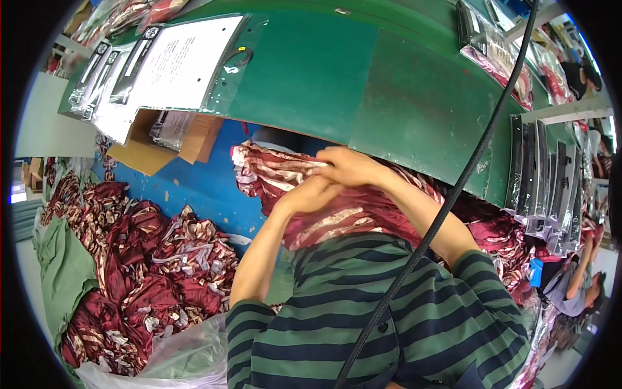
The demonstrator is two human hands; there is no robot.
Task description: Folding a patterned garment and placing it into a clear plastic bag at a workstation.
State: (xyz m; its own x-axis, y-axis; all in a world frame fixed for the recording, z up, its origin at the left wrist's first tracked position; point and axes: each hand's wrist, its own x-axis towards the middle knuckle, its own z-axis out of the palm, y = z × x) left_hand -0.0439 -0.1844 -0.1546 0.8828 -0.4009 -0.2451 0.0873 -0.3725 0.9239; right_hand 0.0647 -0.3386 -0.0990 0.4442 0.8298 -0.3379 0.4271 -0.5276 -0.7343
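While the striped shirt (343, 285) fills the foreground, soft and crossed by a thin black cord (424, 243), here's the cloth (356, 223), slick and thin, lying across the lap just short of the table's near edge. It's dark red streaked with cream, bunched into long pleats, its loose end fanning out leftward. The left hand (314, 193) comes in low, wrist bent, fingers curled inward; their tips are hidden, so I can't tell whether they grip. The right hand (346, 166) crosses just above it, knuckles up, fingers pinching the pleats! Off left, a crumpled heap (155, 272) of similar fabric; under the table's near edge, an open cardboard box (146, 152). Beyond, the smooth green table (298, 71), glossy plastic sleeves (181, 61) at its left end.
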